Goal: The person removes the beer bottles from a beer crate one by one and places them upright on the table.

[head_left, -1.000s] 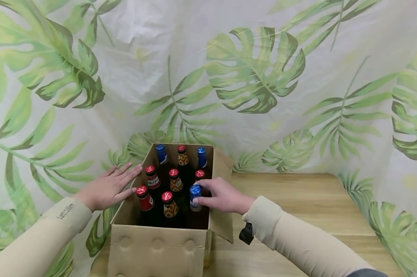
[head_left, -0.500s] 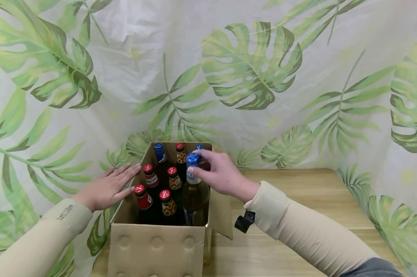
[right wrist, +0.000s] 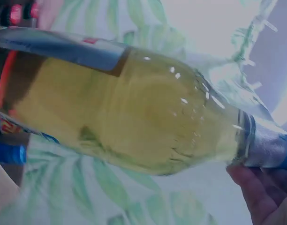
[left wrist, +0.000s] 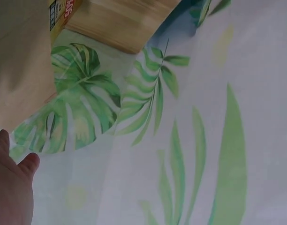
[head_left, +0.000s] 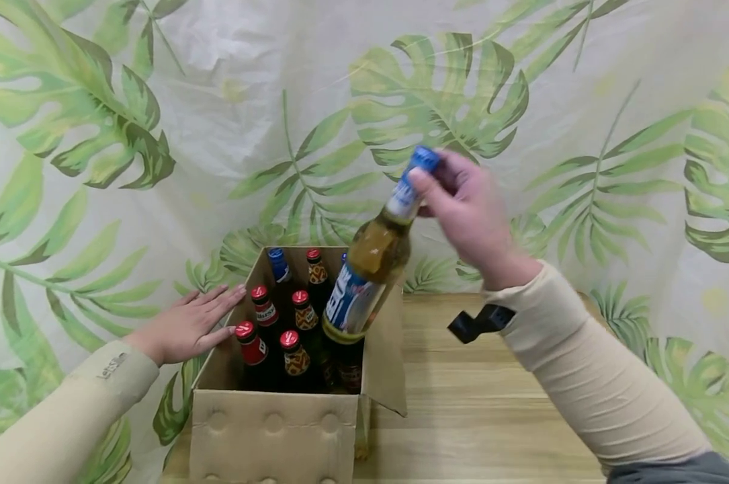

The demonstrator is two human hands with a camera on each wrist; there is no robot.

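In the head view my right hand [head_left: 469, 208] grips a beer bottle [head_left: 376, 252] by its neck, thumb near the blue cap. The bottle is see-through with yellowish beer and a blue-and-white label. It tilts, neck up to the right, its base overlapping the right side of an opened cardboard box [head_left: 273, 427]. The right wrist view shows the bottle [right wrist: 134, 108] up close, pinched at its silver-blue neck foil. With fingers spread straight, my left hand [head_left: 185, 326] rests at the box's left rim. Several capped bottles stand upright inside, one a red-capped bottle [head_left: 295, 353].
The box stands on a wooden table [head_left: 461, 417], its right flap [head_left: 388, 363] folded outward. Behind hangs a leaf-print cloth [head_left: 316, 134]. A black strap piece [head_left: 482, 321] sticks out from my right wrist.
My right hand has lifted the blue-capped bottle up out of the box's right side, moving it up and to the right and tilting it. The left hand has stayed at the rim.
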